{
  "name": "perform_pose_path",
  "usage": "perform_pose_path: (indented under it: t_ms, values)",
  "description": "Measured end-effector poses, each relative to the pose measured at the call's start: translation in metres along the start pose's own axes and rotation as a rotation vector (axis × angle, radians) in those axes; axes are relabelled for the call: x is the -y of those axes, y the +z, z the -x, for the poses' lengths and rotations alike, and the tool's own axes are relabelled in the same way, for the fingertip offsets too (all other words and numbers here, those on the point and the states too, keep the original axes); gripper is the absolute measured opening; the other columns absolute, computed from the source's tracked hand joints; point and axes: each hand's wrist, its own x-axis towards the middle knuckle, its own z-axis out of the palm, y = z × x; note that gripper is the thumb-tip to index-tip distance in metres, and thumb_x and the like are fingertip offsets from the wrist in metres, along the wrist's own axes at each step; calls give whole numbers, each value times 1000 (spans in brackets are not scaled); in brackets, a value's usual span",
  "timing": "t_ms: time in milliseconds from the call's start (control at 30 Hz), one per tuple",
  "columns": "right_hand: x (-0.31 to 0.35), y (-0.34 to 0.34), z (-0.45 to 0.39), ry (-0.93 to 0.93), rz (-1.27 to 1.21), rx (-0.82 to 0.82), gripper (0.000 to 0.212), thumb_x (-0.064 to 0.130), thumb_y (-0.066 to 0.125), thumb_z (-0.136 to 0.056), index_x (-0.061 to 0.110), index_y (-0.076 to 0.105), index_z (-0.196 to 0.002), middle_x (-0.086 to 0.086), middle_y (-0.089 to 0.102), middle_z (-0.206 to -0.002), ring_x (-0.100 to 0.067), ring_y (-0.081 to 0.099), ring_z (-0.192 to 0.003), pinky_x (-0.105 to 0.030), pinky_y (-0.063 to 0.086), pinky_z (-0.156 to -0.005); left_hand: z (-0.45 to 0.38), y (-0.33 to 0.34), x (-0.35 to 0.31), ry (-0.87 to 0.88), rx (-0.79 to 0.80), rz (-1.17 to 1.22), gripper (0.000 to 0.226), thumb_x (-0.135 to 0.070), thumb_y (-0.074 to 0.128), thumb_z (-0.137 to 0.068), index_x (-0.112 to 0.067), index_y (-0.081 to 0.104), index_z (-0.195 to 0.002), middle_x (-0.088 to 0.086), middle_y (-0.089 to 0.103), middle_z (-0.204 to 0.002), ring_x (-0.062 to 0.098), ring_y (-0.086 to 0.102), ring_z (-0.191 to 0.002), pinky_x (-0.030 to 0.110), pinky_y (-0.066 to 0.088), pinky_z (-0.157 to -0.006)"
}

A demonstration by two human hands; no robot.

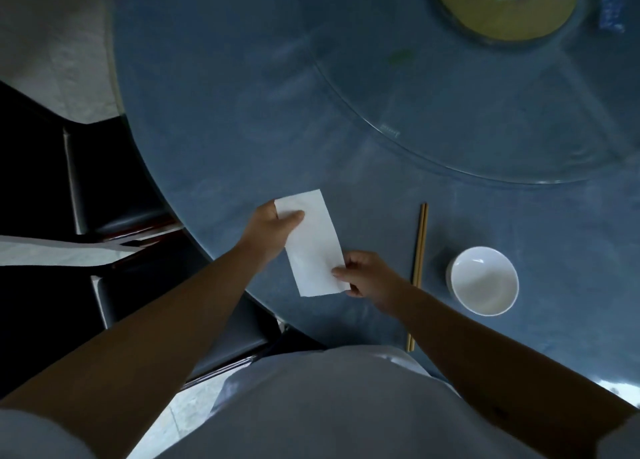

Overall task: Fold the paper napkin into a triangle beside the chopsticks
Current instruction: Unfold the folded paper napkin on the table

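A white paper napkin (313, 247) is a long rectangle over the blue table (242, 129), near its front edge. My left hand (268, 230) pinches its far left corner, thumb on top. My right hand (367, 275) grips the near right corner. A pair of wooden chopsticks (419, 261) lies to the right of the napkin, running from far to near; my right forearm crosses over the near part. I cannot tell whether the napkin rests on the table or is lifted slightly.
A white bowl (483, 280) stands right of the chopsticks. A glass turntable (467, 119) with a yellow-green hub (502, 11) fills the far right. Dark chairs (114, 195) stand at the left beside the table edge. A blue packet (611, 6) lies at the top right.
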Motion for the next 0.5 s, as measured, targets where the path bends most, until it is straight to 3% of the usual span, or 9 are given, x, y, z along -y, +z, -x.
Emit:
perform_pose_path:
  t_ms: [67, 133, 233, 333, 433, 500]
  values:
    - [-1, 7, -5, 9, -9, -45, 13, 7, 65, -88, 4, 55, -79, -13, 51, -70, -11, 57, -54, -21, 46, -49, -11, -2, -1, 7, 22, -46, 4, -16, 67, -85, -20, 68, -83, 3, 72, -88, 25, 69, -87, 42, 55, -78]
    - [-1, 13, -10, 5, -25, -74, 18, 6, 63, -89, 8, 53, -74, -9, 56, -66, -14, 66, -54, -19, 41, -43, -21, -3, -6, 15, 26, -80, 5, -17, 66, -86, -22, 67, -84, -2, 71, -85, 18, 68, -82, 33, 54, -70]
    - [0, 18, -16, -12, -2, -105, 14, 9, 60, -89, 11, 56, -76, -6, 64, -68, -19, 71, -65, -24, 45, -49, -34, -4, -13, 54, 21, -134, 5, -21, 65, -87, -25, 66, -85, -8, 70, -85, 8, 67, -78, 27, 50, -68]
    - [1, 20, -20, -5, 17, -126, 12, 12, 57, -89, 13, 58, -77, -7, 70, -72, -18, 73, -70, -31, 52, -57, -47, -4, -14, 38, 30, -169, 6, -21, 63, -87, -23, 64, -93, 2, 70, -96, 18, 68, -88, 38, 56, -77]
    - [-1, 24, -22, 14, 100, -195, 11, 21, 59, -85, 10, 56, -85, -10, 72, -77, -18, 72, -62, -39, 58, -65, -54, -3, -12, -64, -31, -198, 26, -19, 65, -84, -18, 57, -109, 9, 66, -105, 28, 65, -97, 49, 55, -85]
    - [-1, 22, -19, -2, 285, -248, 28, 35, 66, -81, 13, 50, -90, -7, 69, -79, -20, 70, -59, -39, 59, -60, -53, -5, -8, -78, -92, -268, 45, -21, 65, -82, -15, 51, -124, 3, 65, -105, 24, 62, -100, 43, 51, -91]
